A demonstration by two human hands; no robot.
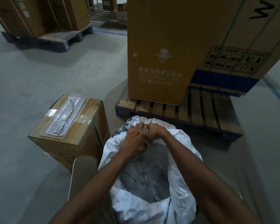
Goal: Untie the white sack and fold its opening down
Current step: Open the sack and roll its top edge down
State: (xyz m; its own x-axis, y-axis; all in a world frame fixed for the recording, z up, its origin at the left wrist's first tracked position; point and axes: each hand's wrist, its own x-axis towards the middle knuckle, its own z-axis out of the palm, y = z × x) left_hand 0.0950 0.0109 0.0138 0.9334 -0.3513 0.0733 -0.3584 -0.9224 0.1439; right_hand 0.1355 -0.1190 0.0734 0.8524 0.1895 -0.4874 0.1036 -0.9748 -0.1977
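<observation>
A white woven sack (176, 188) with blue print stands on the floor right in front of me, its side marked with a large dark grey patch. Its top is bunched together at the far end. My left hand (134, 138) and my right hand (155, 132) meet there, fingers closed on the gathered neck of the sack. The tie itself is hidden under my fingers.
A cardboard box (81, 139) stands left of the sack with a clear plastic tray (63, 117) on top. Behind the sack lies a wooden pallet (200, 107) carrying tall cardboard cartons (162, 50). More cartons on a blue pallet (44, 41) stand far left. My knee (82, 173) is near.
</observation>
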